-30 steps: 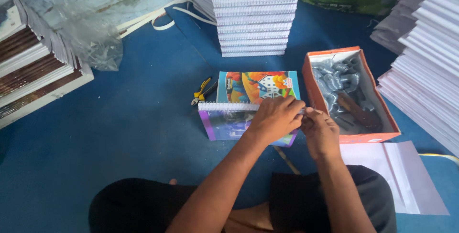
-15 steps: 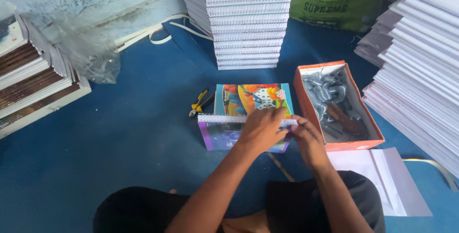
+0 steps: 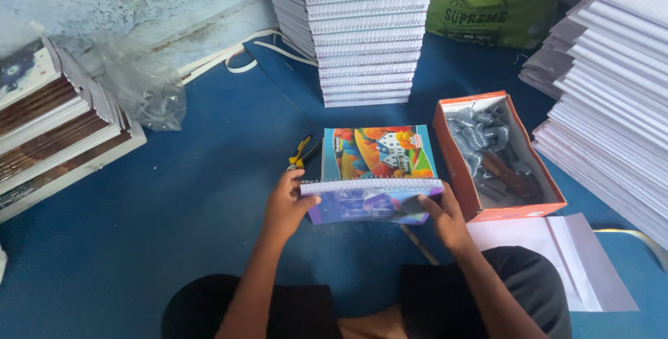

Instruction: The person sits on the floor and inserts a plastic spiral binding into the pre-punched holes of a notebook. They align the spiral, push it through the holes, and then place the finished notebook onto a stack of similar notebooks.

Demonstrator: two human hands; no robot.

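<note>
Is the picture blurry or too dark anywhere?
Head view: mostly sharp and evenly lit; the notebook between the left hand and right hand is clear; the white stacks look washed out; the orange box interior is dim.

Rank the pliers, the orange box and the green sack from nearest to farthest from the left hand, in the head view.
1. Pliers: just above the left hand, on the blue floor.
2. Orange box: to the right, past the notebook.
3. Green sack: far corner, upper right.

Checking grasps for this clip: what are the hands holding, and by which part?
Both hold the spiral notebook: left hand at its left end, right hand at its right end.
</note>
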